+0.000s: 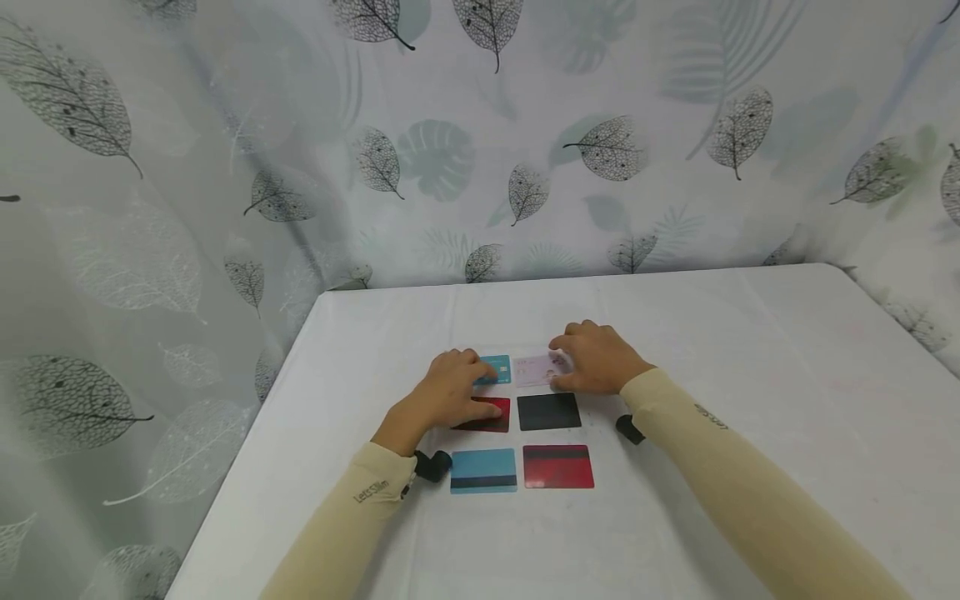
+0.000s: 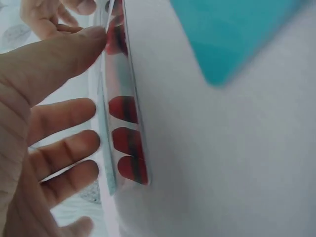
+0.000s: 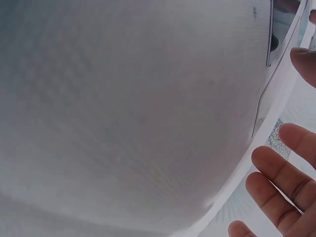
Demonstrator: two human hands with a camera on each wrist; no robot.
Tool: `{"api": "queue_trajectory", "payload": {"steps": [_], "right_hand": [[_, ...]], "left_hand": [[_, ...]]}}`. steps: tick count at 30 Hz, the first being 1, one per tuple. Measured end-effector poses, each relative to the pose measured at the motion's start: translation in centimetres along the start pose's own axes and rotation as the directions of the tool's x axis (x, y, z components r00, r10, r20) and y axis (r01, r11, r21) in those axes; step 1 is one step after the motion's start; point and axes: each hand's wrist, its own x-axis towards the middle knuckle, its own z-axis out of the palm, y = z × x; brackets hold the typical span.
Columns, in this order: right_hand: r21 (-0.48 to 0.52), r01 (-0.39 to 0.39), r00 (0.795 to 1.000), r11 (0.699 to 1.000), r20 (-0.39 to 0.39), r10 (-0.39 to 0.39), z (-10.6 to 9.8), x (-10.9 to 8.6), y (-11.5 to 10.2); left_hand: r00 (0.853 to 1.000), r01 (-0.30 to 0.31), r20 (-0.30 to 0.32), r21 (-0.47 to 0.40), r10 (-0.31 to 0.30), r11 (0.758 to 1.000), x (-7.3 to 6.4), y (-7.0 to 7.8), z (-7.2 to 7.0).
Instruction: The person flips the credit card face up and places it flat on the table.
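Observation:
My left hand point(image 1: 447, 390) hovers at the left of several flat cards, fingers relaxed and slightly bent. Its thumb lies at a red-and-black card point(image 1: 487, 426), while the fingertips reach a teal card point(image 1: 501, 364) in the back row. In the left wrist view the fingers are spread beside a glossy card point(image 2: 118, 79) that mirrors them in red. At the back right, my right hand point(image 1: 596, 360) arches over the right end of a pale pink card point(image 1: 531, 372); whether it touches is unclear. Its fingers point(image 3: 276, 168) look loose and separate in the right wrist view.
A black card point(image 1: 549, 412) lies in the middle row. Nearer me are a blue card point(image 1: 483, 461) and a red card point(image 1: 558, 475), both with dark stripes. All lie on a white-covered table point(image 1: 750, 400). Leaf-print curtains point(image 1: 525, 125) hang behind and beside it.

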Motion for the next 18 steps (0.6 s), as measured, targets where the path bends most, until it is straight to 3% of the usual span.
{"api": "queue_trajectory", "payload": {"steps": [7, 18], "right_hand": [[-0.004, -0.006, 1.0, 1.0, -0.003, 0.006, -0.2, -0.1, -0.3], [0.0, 0.005, 1.0, 1.0, -0.017, -0.005, -0.1, -0.3, -1.0]], "left_hand": [[0.998, 0.051, 0.047, -0.013, -0.051, 0.999, -1.4, 0.3, -0.6], [0.998, 0.04, 0.056, -0.048, -0.037, 0.998, -2.6, 0.2, -0.8]]}}
